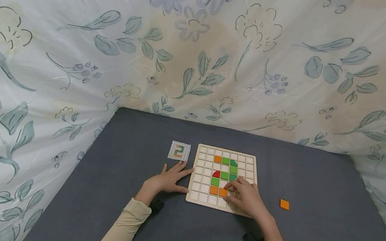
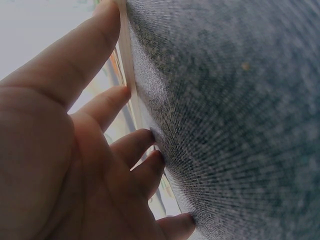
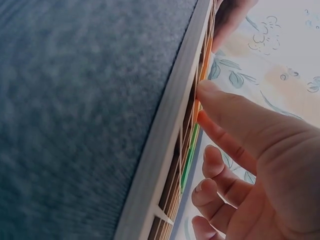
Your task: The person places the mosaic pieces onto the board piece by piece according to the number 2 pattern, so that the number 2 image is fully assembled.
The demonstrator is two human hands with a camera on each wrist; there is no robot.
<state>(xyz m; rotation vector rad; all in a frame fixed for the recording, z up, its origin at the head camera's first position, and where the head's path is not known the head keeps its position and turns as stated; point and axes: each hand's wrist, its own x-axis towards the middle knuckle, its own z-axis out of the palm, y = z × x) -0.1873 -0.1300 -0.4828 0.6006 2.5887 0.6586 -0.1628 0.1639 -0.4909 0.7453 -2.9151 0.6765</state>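
Note:
A wooden grid board (image 1: pixel 194 197) lies on the dark cloth with several orange, green and red tiles in its squares. My right hand (image 1: pixel 248 197) reaches over its right side, thumb and index finger pinching an orange square tile (image 1: pixel 222 192) in a lower row; that tile also shows as an orange edge (image 3: pixel 204 72) in the right wrist view. The other right fingers are bent above the board. My left hand (image 1: pixel 169 178) spreads its fingers on the left, with thumb and a fingertip at the board's left edge (image 2: pixel 125 50). A red rounded tile (image 1: pixel 216 174) sits mid-board.
A small card (image 1: pixel 179 151) printed with a coloured grid pattern lies left of the board, just beyond the left fingertips. One loose orange tile (image 1: pixel 284 204) lies on the cloth (image 1: pixel 328 191) to the right. A flowered curtain (image 1: pixel 202 55) hangs behind the table.

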